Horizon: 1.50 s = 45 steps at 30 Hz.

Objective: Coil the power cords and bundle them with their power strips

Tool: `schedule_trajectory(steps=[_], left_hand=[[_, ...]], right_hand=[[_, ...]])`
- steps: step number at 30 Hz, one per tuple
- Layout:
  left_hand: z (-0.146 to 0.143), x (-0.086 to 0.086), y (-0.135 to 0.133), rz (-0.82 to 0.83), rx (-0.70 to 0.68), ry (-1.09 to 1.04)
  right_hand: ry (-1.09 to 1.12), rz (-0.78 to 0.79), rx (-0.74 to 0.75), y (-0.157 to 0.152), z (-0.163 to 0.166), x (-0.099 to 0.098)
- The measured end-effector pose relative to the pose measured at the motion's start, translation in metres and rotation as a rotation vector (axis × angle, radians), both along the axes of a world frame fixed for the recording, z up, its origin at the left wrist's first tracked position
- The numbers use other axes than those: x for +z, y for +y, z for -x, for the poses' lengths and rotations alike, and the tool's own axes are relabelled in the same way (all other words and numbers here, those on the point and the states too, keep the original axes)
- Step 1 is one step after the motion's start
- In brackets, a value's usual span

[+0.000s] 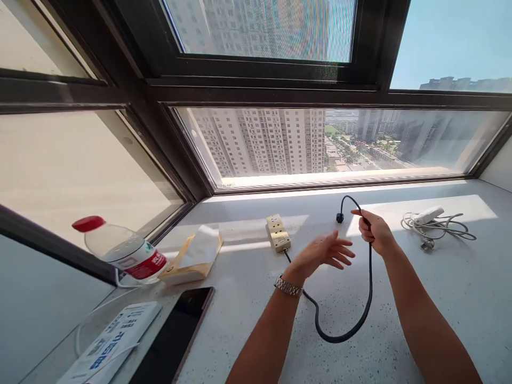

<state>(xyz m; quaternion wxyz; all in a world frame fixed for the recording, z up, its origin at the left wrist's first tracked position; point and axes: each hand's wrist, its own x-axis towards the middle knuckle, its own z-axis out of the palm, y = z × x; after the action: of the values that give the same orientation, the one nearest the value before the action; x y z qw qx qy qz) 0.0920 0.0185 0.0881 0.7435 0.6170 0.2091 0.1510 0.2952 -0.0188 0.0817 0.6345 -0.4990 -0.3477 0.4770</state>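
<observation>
My right hand (375,230) is closed around the black cord (370,288) of a power strip, close to its plug end. The black plug (340,217) hangs or rests just left of that hand, the cord arching above it. To the left, my left hand (326,252) is held out with its fingers spread, nothing in it, a metal watch band on the wrist. The cream-coloured power strip (278,233) lies on the white speckled sill beyond my left hand. From it the cord passes behind my left wrist and loops toward me.
A white cable with a small white block (429,215) lies coiled at the right. On the left are a clear bottle (120,248) with a red cap, a tissue pack (196,255), a dark tablet or phone (176,336) and a white printed box (112,341). Window panes border the sill (248,320).
</observation>
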Motion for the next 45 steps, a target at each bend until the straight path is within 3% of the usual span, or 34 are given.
schedule_trajectory(steps=[3,6,14,19,25,28,32,35,38,43,45], left_hand=[[-0.007,-0.019,0.025,0.460,0.233,-0.146],[-0.006,-0.026,0.033,0.674,0.270,-0.235],[0.013,-0.001,0.036,0.864,0.519,-0.436],[0.033,0.010,0.045,0.864,0.667,-0.642],[0.075,0.037,0.051,0.498,1.191,-0.879],[0.096,0.055,0.043,0.251,1.449,-1.000],[0.117,0.071,0.026,-0.025,1.596,-1.062],[0.121,0.077,0.017,-0.242,1.569,-0.996],[0.110,0.077,0.013,-0.465,1.463,-0.789],[0.069,0.064,0.002,-0.757,0.991,-0.205],[0.051,0.059,-0.006,-0.909,0.798,-0.072]], right_hand=[[-0.466,-0.022,0.254,-0.014,0.024,0.014],[-0.797,-0.040,0.431,-0.028,0.043,0.029],[-1.218,0.028,0.626,-0.069,0.061,0.064],[-1.272,0.111,0.579,-0.082,0.059,0.074],[-1.035,0.129,0.489,-0.072,0.043,0.068],[-0.876,0.157,0.547,-0.055,0.032,0.055],[-0.703,0.195,0.662,-0.033,0.018,0.037],[-0.708,0.134,0.666,-0.032,0.016,0.037],[-0.856,0.021,0.583,-0.047,0.024,0.051],[-1.003,-0.302,0.392,-0.079,0.045,0.077],[-0.987,-0.481,0.289,-0.083,0.050,0.079]])
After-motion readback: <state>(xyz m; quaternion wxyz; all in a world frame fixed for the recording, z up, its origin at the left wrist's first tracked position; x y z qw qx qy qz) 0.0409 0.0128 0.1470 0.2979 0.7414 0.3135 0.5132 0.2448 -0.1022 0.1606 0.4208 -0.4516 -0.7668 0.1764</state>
